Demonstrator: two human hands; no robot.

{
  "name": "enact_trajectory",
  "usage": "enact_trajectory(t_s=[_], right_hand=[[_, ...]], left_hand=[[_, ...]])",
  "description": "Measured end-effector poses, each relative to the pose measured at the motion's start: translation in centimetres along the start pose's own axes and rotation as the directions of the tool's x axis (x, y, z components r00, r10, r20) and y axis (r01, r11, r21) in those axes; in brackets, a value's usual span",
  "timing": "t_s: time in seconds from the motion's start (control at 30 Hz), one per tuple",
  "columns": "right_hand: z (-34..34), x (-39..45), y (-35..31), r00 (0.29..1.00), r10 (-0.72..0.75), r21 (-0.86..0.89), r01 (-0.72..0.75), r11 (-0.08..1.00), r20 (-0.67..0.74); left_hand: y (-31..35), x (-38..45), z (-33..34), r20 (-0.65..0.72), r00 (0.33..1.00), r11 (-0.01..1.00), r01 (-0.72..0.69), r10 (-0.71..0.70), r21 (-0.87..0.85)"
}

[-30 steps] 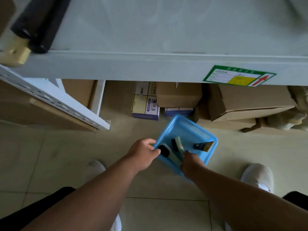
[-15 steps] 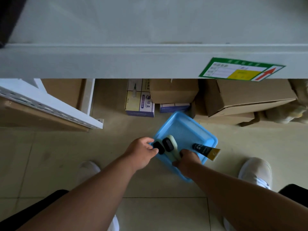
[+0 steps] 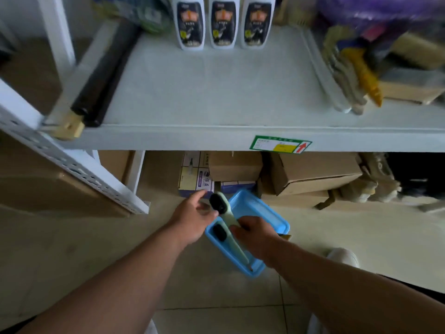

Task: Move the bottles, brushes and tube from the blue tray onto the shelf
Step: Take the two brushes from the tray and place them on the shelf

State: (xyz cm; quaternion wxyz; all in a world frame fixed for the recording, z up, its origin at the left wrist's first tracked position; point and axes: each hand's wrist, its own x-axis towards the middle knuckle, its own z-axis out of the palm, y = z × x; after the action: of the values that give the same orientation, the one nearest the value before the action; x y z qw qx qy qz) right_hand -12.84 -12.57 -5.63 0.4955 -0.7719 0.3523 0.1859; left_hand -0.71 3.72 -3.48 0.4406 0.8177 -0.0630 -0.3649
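Note:
The blue tray point(image 3: 272, 213) sits on the floor below the white shelf point(image 3: 216, 92). My right hand point(image 3: 255, 233) grips the pale green handle of a black-headed brush point(image 3: 220, 203) and holds it raised over the tray's left end. My left hand point(image 3: 192, 218) is beside the brush head with fingers apart, holding nothing. A second brush point(image 3: 220, 233) of the same kind lies in the tray. A corner of the dark and gold tube point(image 3: 285, 236) shows behind my right hand. Three white bottles point(image 3: 222, 22) stand in a row at the back of the shelf.
Black rolls point(image 3: 103, 75) lie along the shelf's left side, and a blurred pile of brushes point(image 3: 349, 75) fills its right side. Cardboard boxes point(image 3: 313, 174) sit under the shelf behind the tray. A perforated white shelf upright point(image 3: 72, 165) slants at the left.
The view has tilted up, showing the shelf top and bottles. My right hand has lifted one brush out of the tray. My left hand has let go of the tray's edge.

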Motion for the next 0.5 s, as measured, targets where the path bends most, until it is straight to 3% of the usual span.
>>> enact_trajectory(t_s=[0.13,0.3,0.5], right_hand=[[-3.3,-5.5,-4.2,0.992,-0.129,0.006,0.129,0.992,0.018],[-5.7,-12.8,-8.3,0.963,-0.251,0.103,0.241,0.965,0.097],[-7.4,-17.9,-13.6,0.918,-0.395,0.119,0.387,0.914,0.047]], left_hand=[[5.3,-3.8,-3.5,0.009,0.977,0.977,-0.213,0.213,0.017],[9.9,-10.3,-7.1,-0.044,0.942,0.940,-0.334,0.332,-0.067],[14.6,-15.2,-11.2,-0.177,0.871,0.886,-0.464,0.458,0.007]])
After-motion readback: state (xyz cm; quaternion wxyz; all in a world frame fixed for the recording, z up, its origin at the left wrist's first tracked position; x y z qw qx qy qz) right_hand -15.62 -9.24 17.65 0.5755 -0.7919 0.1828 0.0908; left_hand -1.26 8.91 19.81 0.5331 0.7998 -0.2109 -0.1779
